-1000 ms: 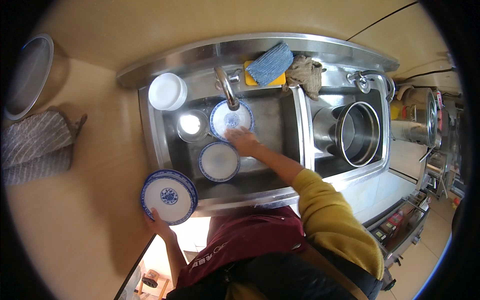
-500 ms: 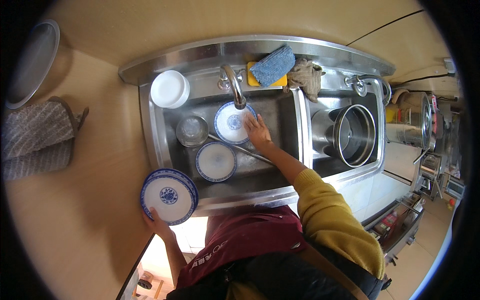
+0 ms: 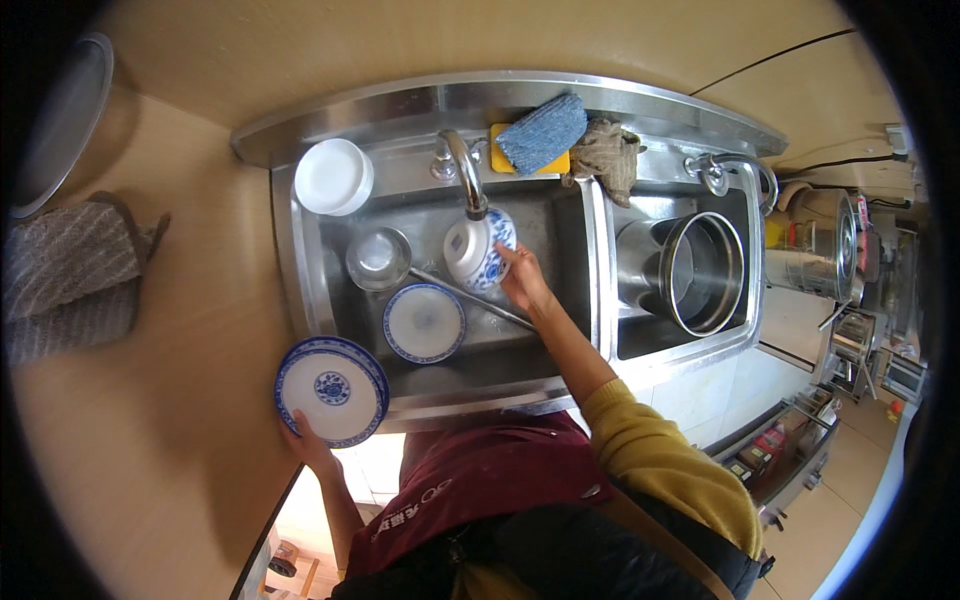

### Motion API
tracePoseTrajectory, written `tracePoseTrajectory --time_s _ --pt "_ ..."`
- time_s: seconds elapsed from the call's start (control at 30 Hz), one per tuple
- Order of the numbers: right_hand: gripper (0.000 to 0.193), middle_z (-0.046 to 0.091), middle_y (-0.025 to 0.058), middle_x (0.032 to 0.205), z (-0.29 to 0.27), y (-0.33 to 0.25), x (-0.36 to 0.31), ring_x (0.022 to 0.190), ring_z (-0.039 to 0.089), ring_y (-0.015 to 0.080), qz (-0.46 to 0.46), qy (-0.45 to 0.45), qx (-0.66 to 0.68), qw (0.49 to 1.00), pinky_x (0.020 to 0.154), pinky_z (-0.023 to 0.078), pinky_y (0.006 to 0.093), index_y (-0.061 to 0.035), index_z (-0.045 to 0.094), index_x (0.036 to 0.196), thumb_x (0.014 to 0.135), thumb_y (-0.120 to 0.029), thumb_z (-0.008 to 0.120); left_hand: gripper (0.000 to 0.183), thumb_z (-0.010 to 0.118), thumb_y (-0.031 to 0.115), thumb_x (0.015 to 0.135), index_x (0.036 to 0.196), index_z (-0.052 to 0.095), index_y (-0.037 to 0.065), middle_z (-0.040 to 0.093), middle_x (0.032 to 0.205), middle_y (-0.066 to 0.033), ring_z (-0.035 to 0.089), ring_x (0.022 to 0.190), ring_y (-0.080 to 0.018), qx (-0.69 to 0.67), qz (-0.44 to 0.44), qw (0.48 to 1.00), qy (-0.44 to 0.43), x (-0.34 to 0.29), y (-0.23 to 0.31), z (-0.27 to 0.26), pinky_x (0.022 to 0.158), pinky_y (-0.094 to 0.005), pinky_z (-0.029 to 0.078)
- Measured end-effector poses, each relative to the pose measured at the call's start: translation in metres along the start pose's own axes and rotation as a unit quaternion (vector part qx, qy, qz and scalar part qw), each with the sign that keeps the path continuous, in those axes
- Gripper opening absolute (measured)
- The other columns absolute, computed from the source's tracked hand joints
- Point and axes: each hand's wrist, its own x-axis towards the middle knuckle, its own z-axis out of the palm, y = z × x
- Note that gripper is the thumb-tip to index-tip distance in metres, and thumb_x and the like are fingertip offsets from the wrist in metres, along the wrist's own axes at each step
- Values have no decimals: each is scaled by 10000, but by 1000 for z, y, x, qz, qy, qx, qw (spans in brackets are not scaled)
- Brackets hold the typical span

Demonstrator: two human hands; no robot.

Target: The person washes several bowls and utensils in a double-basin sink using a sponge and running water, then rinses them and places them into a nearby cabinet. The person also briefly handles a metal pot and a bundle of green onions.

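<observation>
In the left basin my right hand (image 3: pixel 524 278) grips a blue-and-white bowl (image 3: pixel 468 252) by its right side, just under the curved faucet (image 3: pixel 464 170). The bowl is tipped so that its outside and foot face up. My left hand (image 3: pixel 312 445) is closed on the near edge of a stack of blue-rimmed plates (image 3: pixel 345 400), thumb over the top one, at the counter's edge left of the sink. A smaller blue-rimmed dish (image 3: pixel 425 323) sits in the basin, below a metal ladle (image 3: pixel 380 258) whose handle slants right, passing beneath the bowl.
White stacked bowls (image 3: pixel 333 177) stand at the sink's back left corner. Behind the faucet lie a blue cloth (image 3: pixel 543 133) on a yellow sponge (image 3: pixel 500 160) and a brown rag (image 3: pixel 606 160). A steel pot (image 3: pixel 705 272) fills much of the right basin. A folded towel (image 3: pixel 75 265) lies at left.
My right hand has gone from lying spread inside the bowl to gripping its side, and the bowl has turned from inside-up to outside-up. My left hand keeps holding the plates.
</observation>
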Motion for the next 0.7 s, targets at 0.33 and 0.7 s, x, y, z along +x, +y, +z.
tracePoseTrajectory --time_s 0.33,0.7 --pt "212 650 200 773 53 58 53 738 641 375 -161 116 -808 555 658 503 487 -42 567 855 837 -252 541 468 509 240 956 1333 395 -12 493 1288 -153 514 1119 -229 24 -12 1000 10 4 -2 -3 948 -345 407" --pt "246 658 110 921 -70 19 73 857 615 307 -349 454 -621 535 824 479 380 -32 651 948 809 -235 643 474 521 232 949 1332 397 -18 487 1294 -160 507 1125 -222 52 8 999 1 8 -10 -11 949 -339 408"
